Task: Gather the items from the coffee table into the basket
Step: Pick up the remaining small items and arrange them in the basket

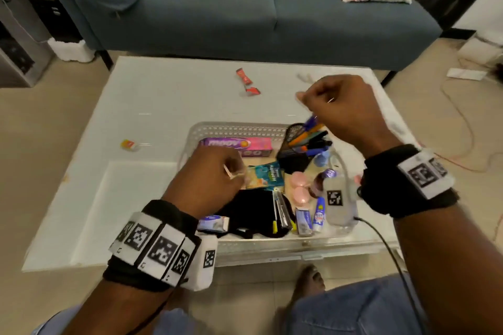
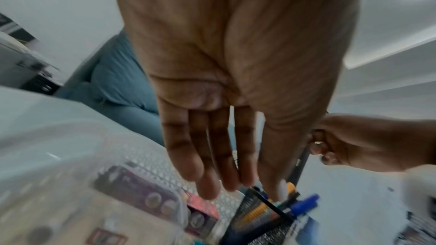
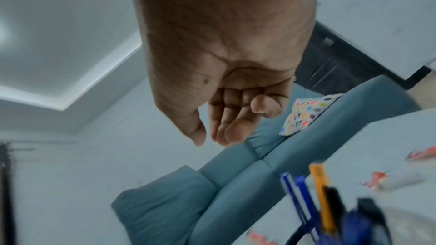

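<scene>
A blue sofa [image 1: 217, 5] stands behind the white table [image 1: 152, 106], which carries a clear perforated basket [image 1: 239, 130] near its front edge. The basket already holds a pink-and-purple box [image 1: 236, 145], a black mesh pen holder [image 1: 295, 152] with pens, a dark pouch [image 1: 253, 209], sachets and small tubes. Left on the table, well apart from the basket: two red wrappers [image 1: 247, 81], a small yellow-and-white packet [image 1: 130, 145] and a pale, blurred scrap [image 1: 306, 77]. The left hand [image 1: 209, 177] hovers over the basket; in the left wrist view its fingers [image 2: 202, 156] are straight, an empty, wide grip. The right hand [image 1: 337, 106] hangs above the pen holder with fingers loosely curled; whether that grip holds anything cannot be told. The wrappers are probably light, crinkly and easily slid: a fingertip pinch at a twisted end should serve. The packet looks small and stiff; take it across its short sides.
</scene>
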The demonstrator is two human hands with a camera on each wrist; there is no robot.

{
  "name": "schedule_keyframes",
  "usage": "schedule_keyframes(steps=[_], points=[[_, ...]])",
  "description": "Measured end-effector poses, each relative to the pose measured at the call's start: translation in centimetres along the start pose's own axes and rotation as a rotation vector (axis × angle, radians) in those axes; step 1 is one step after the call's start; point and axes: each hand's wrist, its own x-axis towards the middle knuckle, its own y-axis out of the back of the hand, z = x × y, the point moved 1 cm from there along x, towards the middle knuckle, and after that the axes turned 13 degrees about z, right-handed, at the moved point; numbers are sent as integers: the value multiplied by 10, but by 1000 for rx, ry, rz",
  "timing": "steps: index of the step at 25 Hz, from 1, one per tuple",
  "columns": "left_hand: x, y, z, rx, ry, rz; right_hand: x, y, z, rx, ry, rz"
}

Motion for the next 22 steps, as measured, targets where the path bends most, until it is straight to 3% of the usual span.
schedule_keyframes(steps=[3, 7, 9, 15, 17, 19, 22], points=[[-19, -35, 25, -6, -56, -333, 37, 39, 62, -75, -75, 128], [-30, -61, 28, 94, -141, -499, 69, 36, 156, -417, -133, -36], [-30, -66, 27, 77, -126, -544, 76, 34, 195, -482, -183, -65], [-21, -70, 21, 16, -79, -601, 100, 74, 281, -597, -407, 90], [-21, -70, 20, 14, -74, -625, 99, 80, 304, -649, -463, 42], [-20, -69, 21, 20, -74, -630, 93, 75, 319, -673, -469, -31], [-19, -70, 21, 26, -69, -627, 89, 65, 330, -665, -432, 17]])
